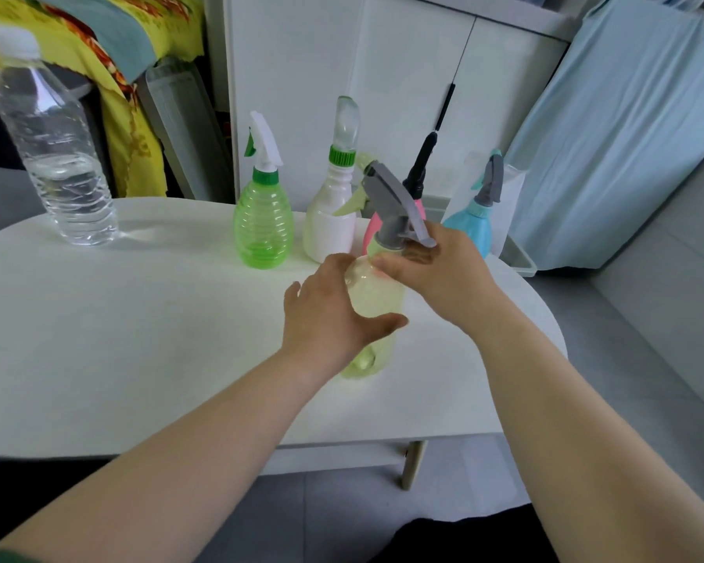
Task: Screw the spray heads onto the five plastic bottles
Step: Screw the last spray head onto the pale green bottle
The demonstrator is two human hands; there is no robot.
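Left hand [334, 319] half open, fingers curled loosely round body of pale yellow bottle [376, 306], thumb across front. Right hand [435, 270] pinching bottle's shoulder just under grey spray head [395, 205], fingertips closed on it. Bottle upright on white table [139, 339], long axis vertical, leaning a bit; yellow trigger sticks out left, head's grey top slopes toward right hand. Behind it: green bottle [263, 225], white bottle [332, 221], pink bottle [372, 229], blue bottle [474, 225], all upright with heads on. Clear water bottle [58, 156] far left of it.
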